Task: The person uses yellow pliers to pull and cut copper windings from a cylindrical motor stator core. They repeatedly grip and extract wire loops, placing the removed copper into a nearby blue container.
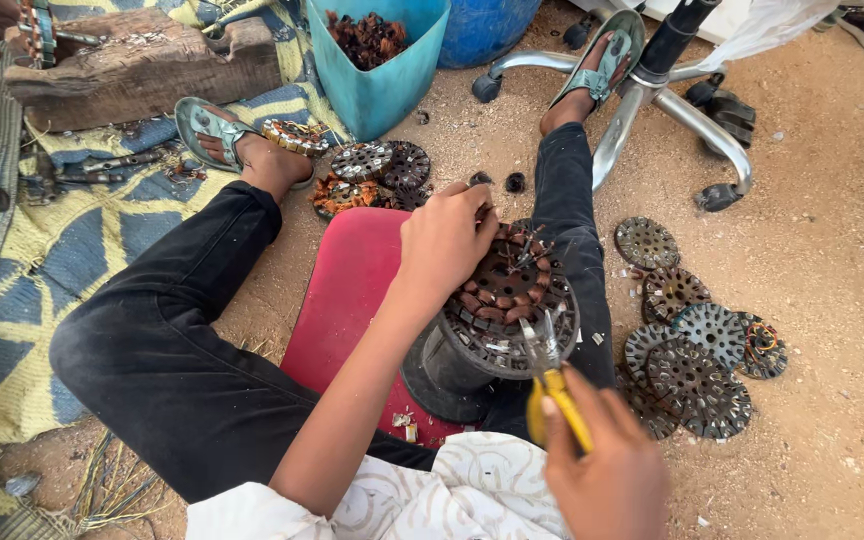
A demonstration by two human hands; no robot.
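A round motor stator with copper windings rests on a black cylindrical stand between my legs, over a red seat. My left hand lies on the stator's far left rim, fingers curled over the windings. Yellow-handled pliers sit in my right hand, their metal jaws touching the stator's near edge.
Several stripped stator discs lie on the sandy ground at right. More stators lie by my left foot. A teal bin of copper scrap, a blue barrel, an office chair base, a wood block and patterned mat surround me.
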